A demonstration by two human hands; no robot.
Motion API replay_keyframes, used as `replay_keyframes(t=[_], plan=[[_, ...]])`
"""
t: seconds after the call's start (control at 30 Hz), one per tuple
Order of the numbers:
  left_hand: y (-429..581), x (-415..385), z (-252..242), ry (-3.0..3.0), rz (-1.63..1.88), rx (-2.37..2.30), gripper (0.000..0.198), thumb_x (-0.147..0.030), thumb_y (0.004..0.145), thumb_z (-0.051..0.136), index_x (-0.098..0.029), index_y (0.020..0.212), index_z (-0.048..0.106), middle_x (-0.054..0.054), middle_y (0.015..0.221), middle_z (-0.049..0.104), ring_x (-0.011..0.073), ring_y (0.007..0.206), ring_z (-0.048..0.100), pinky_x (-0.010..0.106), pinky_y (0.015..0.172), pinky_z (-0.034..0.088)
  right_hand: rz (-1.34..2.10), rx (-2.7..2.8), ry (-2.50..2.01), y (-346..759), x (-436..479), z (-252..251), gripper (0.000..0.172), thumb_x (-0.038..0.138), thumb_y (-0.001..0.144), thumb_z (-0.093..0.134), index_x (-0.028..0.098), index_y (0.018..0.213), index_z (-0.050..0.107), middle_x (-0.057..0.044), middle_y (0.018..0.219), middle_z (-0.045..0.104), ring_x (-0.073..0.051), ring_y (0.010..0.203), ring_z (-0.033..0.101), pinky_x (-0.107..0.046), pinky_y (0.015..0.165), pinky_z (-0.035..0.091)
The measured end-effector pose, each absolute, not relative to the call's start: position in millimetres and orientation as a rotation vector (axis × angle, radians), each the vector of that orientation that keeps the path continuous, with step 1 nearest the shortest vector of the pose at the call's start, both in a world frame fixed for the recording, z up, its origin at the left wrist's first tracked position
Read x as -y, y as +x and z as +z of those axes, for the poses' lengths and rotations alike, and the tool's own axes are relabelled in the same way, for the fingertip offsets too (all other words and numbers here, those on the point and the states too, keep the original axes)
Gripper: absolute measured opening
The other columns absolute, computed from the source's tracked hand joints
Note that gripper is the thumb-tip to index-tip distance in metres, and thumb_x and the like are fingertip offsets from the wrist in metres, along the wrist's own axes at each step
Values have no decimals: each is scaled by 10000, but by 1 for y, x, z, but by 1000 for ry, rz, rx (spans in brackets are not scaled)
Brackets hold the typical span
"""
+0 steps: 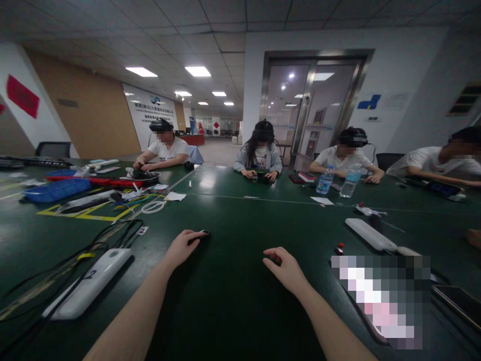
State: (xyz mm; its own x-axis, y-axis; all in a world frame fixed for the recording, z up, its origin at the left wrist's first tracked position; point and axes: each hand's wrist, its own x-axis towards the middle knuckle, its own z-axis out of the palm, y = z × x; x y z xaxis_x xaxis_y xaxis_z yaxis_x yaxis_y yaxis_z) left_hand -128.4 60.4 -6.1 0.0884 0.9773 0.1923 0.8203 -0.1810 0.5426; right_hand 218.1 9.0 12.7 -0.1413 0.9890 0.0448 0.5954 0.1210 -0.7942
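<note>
My left hand rests on the dark green table, its fingers pinched on a small dark object with a pale tip. My right hand lies a little to the right, fingers curled around a small dark and red piece that is mostly hidden. The two hands are apart, with bare tabletop between them.
A white power strip with black cables lies at the left, another white strip at the right, and a phone at the far right. Farther off are two water bottles, a blue tray and several seated people across the table.
</note>
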Motion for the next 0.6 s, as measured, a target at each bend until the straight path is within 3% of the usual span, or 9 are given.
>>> replay_keyframes(t=[0.23,0.6], plan=[[-166,-59,-6,1245,725,-2721,414,-365,834,390,-305,1195,583,135,1172,529,324,1060,517,430,821,434,861,1826,-1586,222,-13,11,286,365,793,535,235,1031,627,-44,988,565,-186,854,546,-329,755,453],[-167,-57,-7,1076,834,-2802,420,-333,811,408,-291,1192,582,151,1188,515,327,1062,500,429,821,410,900,1810,-1583,223,-16,8,276,356,797,537,235,1029,624,-43,984,585,-190,884,556,-336,783,452]])
